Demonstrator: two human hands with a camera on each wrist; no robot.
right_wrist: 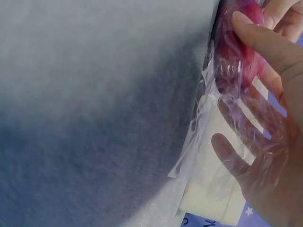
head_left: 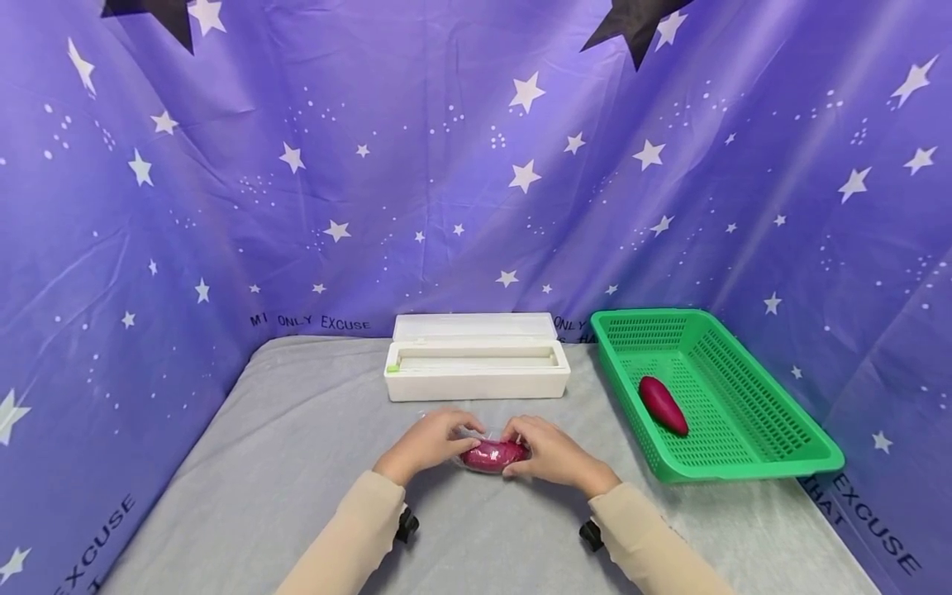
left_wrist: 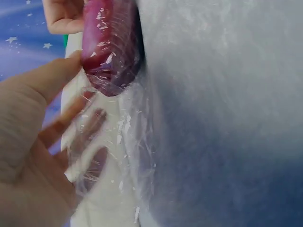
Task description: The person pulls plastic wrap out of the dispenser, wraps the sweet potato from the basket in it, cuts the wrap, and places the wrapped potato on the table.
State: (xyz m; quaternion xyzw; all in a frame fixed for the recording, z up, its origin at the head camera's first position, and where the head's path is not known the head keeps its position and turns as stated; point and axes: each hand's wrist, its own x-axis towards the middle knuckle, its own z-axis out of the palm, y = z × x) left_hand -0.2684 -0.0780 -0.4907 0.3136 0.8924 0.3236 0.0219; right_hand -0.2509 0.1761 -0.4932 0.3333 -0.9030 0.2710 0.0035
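Note:
A purple-red sweet potato (head_left: 491, 455) wrapped in clear cling film (left_wrist: 128, 123) lies on the grey cloth in front of a white box. At its left end, the thumb of my left hand (head_left: 435, 440) touches the sweet potato. The other fingers of that hand spread beyond the end, behind loose film in the left wrist view. My right hand (head_left: 554, 453) grips the right end, thumb on the near side and fingers on the far side. Loose film trails over its lower fingers (right_wrist: 229, 153) in the right wrist view.
The white cling-film box (head_left: 476, 384) stands behind my hands, its lid (head_left: 474, 327) raised. To the right is a green basket (head_left: 751, 471) holding another purple-red sweet potato (head_left: 664, 405). A purple star-patterned curtain (head_left: 446, 190) encloses the grey cloth-covered table (head_left: 297, 405).

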